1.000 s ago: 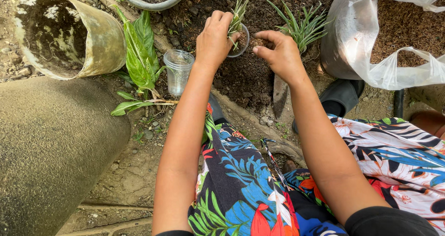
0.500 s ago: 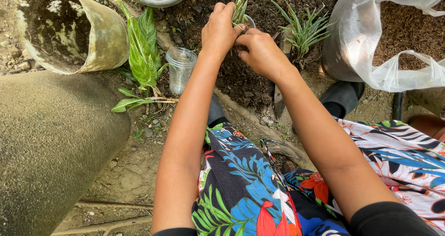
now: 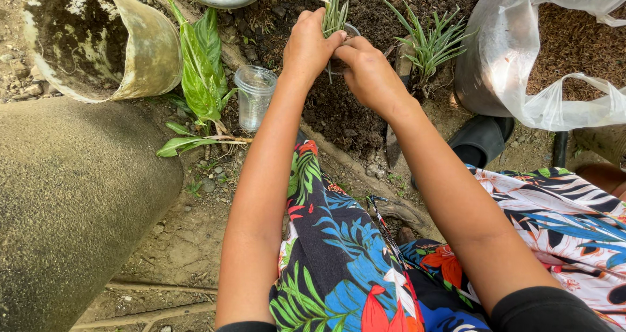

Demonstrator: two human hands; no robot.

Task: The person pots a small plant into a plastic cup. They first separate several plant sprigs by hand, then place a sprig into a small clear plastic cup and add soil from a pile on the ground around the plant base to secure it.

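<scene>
A thin cup (image 3: 349,32) with a soft seedling (image 3: 334,9) is cradled by both hands (image 3: 312,45) (image 3: 368,71), fingers curled round it; best gripped lightly at the rim.

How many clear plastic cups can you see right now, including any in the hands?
2. One empty clear cup stands on the soil beside the broad-leaf plant. The other is mostly hidden between the left hand and right hand, holding a grassy seedling. More may be hidden.

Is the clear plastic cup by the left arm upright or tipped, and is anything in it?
Upright and apparently empty: the clear cup stands mouth up on the soil, nothing visible through its walls.
</scene>
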